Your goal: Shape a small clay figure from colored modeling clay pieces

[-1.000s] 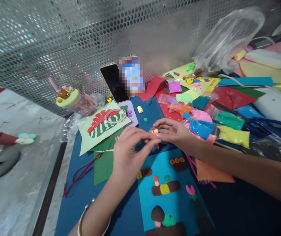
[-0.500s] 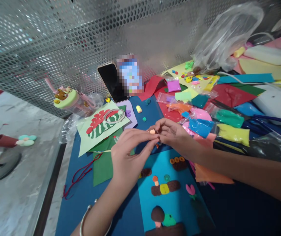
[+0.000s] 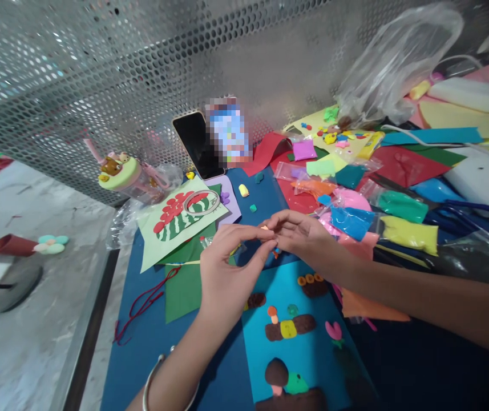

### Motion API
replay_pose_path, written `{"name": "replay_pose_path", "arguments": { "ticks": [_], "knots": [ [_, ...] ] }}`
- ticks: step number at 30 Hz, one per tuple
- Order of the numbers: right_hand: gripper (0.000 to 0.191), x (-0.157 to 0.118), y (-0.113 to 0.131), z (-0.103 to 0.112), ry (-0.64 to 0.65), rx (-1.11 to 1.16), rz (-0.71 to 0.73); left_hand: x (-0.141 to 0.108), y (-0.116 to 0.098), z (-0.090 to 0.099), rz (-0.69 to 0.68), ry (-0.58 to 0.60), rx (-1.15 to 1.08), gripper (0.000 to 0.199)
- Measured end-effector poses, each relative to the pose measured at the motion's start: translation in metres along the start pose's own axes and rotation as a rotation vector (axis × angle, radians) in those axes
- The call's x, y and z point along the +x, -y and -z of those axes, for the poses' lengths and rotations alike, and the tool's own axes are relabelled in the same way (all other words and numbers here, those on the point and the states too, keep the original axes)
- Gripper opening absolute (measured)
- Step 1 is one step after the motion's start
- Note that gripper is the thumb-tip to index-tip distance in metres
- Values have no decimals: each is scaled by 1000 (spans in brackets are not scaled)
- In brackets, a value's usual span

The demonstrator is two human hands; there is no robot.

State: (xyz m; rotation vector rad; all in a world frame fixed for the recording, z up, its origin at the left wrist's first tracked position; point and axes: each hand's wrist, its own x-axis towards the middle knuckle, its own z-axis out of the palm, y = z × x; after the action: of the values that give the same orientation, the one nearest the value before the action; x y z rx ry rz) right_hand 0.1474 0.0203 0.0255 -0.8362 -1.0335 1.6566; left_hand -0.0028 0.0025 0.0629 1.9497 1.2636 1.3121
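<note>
Left hand (image 3: 231, 265): thumb and index finger pinched together at small orange clay piece (image 3: 265, 228). Right hand (image 3: 302, 234): fingers curled, fingertips meeting left fingertips. Clay piece: between both hands, at fingertips, mostly hidden; exact grip of right hand cannot be told. Hands positioned above bench (image 3: 135, 348), near upper edge of blue sheet (image 3: 270, 365) with clay shapes. Bagged blue clay (image 3: 351, 221): beside right forearm, far side. Green sheet (image 3: 180, 294): left of left hand.

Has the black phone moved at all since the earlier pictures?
No. The black phone leans at the same spot against the perforated metal panel; only the camera's view has shifted slightly.
</note>
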Motion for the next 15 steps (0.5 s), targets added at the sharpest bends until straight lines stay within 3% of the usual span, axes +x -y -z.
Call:
{"name": "replay_pose_path", "arguments": {
  "ticks": [6,15],
  "knots": [
    [16,-3,0,3,74,9,4,1,4,0,-75,-66,61,9],
    [13,-6,1,0,87,112,-53,0,6,1,-200,-97,127,12]
  ]
}}
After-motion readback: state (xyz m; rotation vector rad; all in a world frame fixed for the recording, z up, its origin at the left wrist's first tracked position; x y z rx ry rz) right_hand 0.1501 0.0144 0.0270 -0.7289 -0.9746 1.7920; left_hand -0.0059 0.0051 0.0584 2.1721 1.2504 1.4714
